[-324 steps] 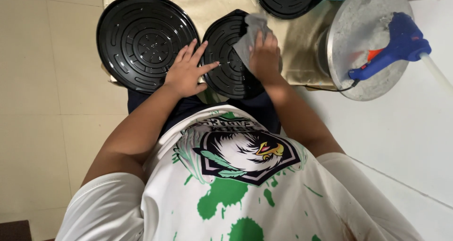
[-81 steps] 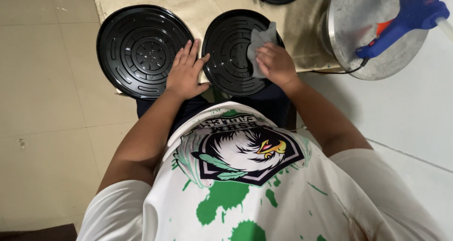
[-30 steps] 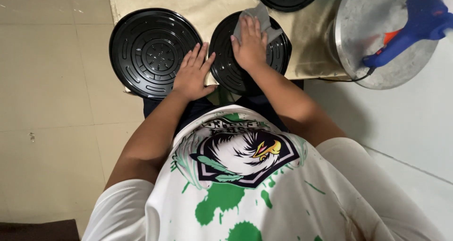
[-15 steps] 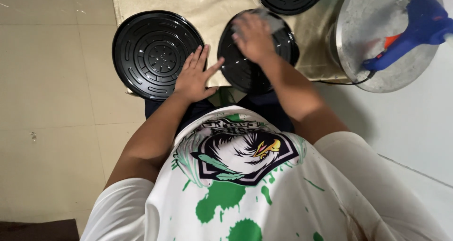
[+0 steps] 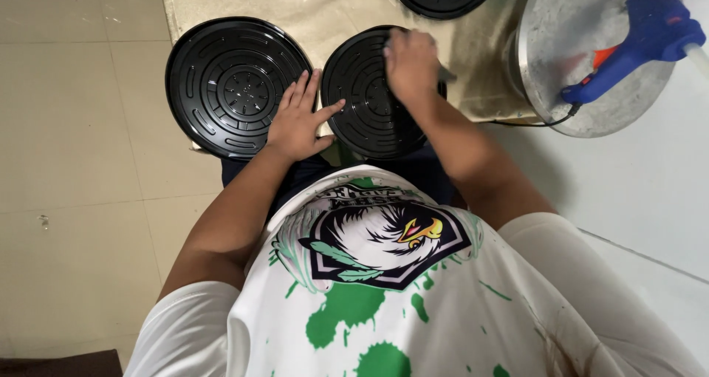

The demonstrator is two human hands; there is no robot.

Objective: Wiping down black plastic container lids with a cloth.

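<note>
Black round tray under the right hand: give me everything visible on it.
The black round tray looks like glossy moulded plastic, with concentric raised ribs and a centre pattern partly hidden. It lies flat on a beige cloth, its near edge toward the person's lap. The right hand presses on its upper right part, over a grey rag that barely peeks out. The left hand rests at its left rim, thumb on the edge, fingers spread toward a matching tray beside it. The hand looks blurred.

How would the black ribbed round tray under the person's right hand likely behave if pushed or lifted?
The black tray looks thin and moulded, so probably light with some flex. Its edge overhangs the mat, so it may tip. The left hand steadies it, suggesting it slides easily.
</note>
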